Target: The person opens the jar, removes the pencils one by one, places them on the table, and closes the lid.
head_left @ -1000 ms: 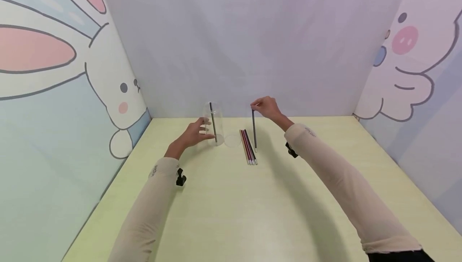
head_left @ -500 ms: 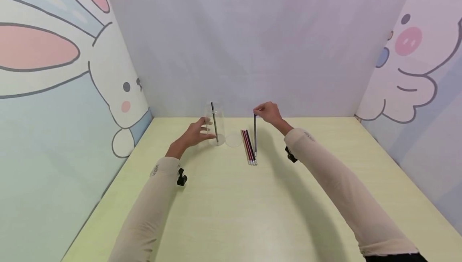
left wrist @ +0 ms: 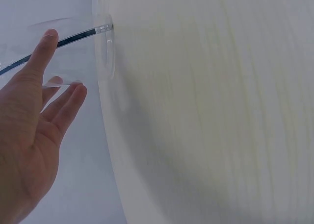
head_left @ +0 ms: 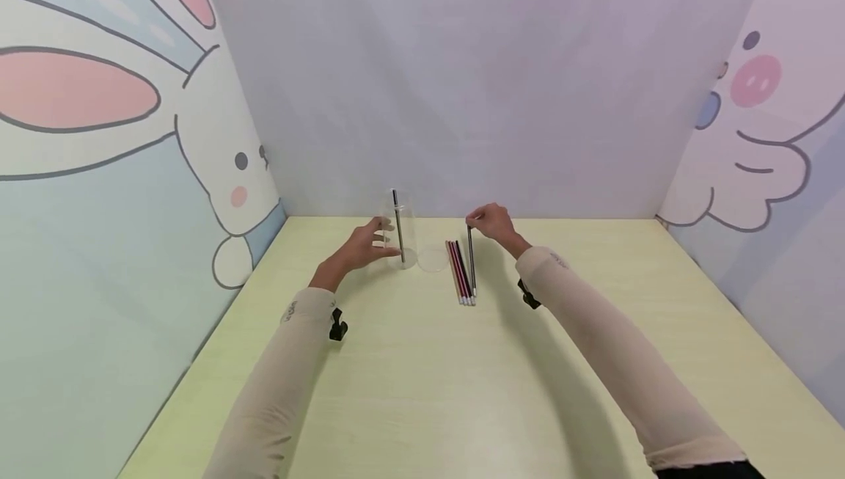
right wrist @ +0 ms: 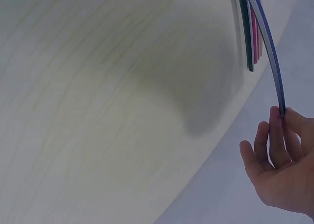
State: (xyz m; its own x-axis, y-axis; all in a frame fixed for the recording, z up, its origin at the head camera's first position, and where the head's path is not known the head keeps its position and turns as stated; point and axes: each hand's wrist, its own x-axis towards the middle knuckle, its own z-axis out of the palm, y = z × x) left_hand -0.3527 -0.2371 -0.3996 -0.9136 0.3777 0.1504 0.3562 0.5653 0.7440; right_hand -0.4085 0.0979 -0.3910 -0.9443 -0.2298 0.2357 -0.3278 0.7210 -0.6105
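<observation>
A clear cylindrical container [head_left: 409,229] stands upright on the table with one dark pencil [head_left: 399,224] leaning inside it. My left hand [head_left: 359,246] holds it from the left, thumb on the near side and fingers round the far side; the left wrist view shows this hand [left wrist: 46,99] at the wall. Between thumb and fingertip, my right hand [head_left: 491,222] pinches the top end of another dark pencil [head_left: 472,259]. That pencil hangs nearly upright, its silvery eraser end low beside a row of pencils [head_left: 461,273] in dark, red and tan colours.
A clear round lid [head_left: 433,259] lies flat between the container and the pencil row. Behind runs a plain pale wall [head_left: 462,97]. Walls printed with cartoon animals flank the light wooden table [head_left: 409,391].
My right hand has come down with its pencil, bringing the eraser end down beside the row. My left hand keeps its hold on the container. The head view has shifted slightly.
</observation>
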